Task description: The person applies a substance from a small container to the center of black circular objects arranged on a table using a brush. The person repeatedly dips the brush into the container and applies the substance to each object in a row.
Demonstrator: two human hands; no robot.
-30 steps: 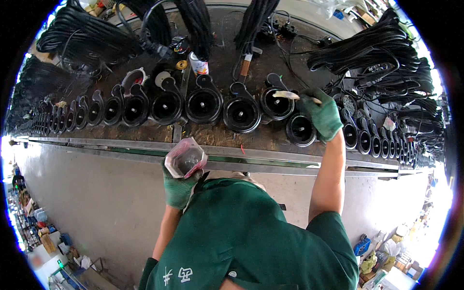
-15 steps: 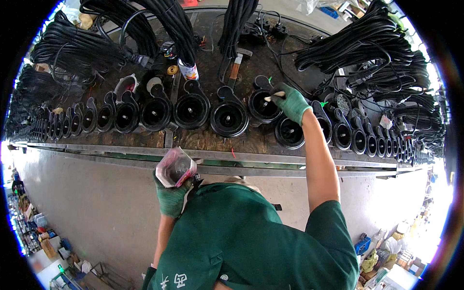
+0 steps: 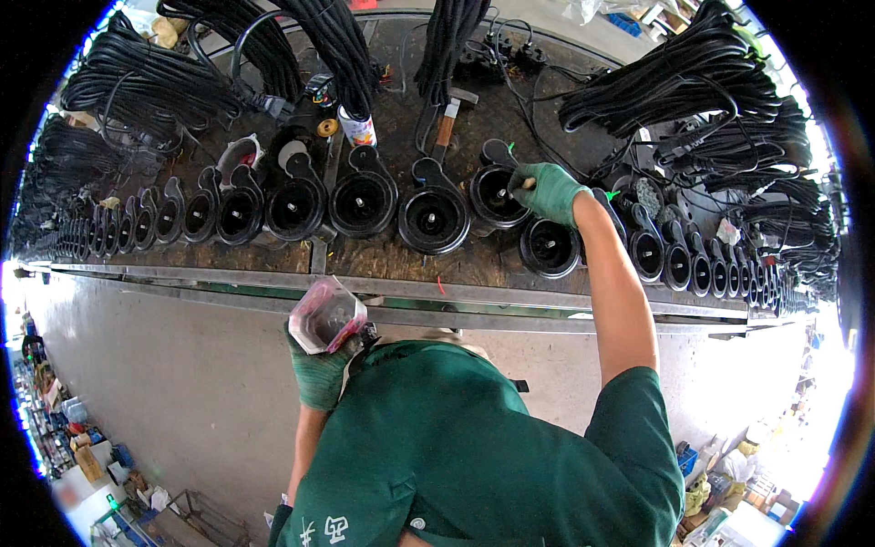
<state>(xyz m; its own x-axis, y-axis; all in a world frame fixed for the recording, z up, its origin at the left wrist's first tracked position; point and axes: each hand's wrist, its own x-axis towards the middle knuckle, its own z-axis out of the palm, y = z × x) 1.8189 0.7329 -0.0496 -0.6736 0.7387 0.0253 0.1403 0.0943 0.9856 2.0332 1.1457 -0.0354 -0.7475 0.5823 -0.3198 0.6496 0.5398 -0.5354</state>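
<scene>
My right hand (image 3: 547,190), in a green glove, holds a thin pale stick and reaches over a black round pump housing (image 3: 498,193) on the workbench (image 3: 383,264). My left hand (image 3: 321,369), also gloved, holds a small clear plastic cup (image 3: 326,315) close to my chest, below the bench edge. A long row of the same black housings runs across the bench, among them one (image 3: 432,217) just left of my right hand and one (image 3: 550,246) below it.
Bundles of black cable (image 3: 693,82) lie coiled along the back of the bench. A hammer (image 3: 445,123) and a small can (image 3: 357,128) lie behind the housings. Concrete floor (image 3: 164,383) lies below the bench, with boxes and clutter at the lower left.
My right hand has moved left along the row, from a housing further right to the one it is over now. The left hand still holds the cup by my chest.
</scene>
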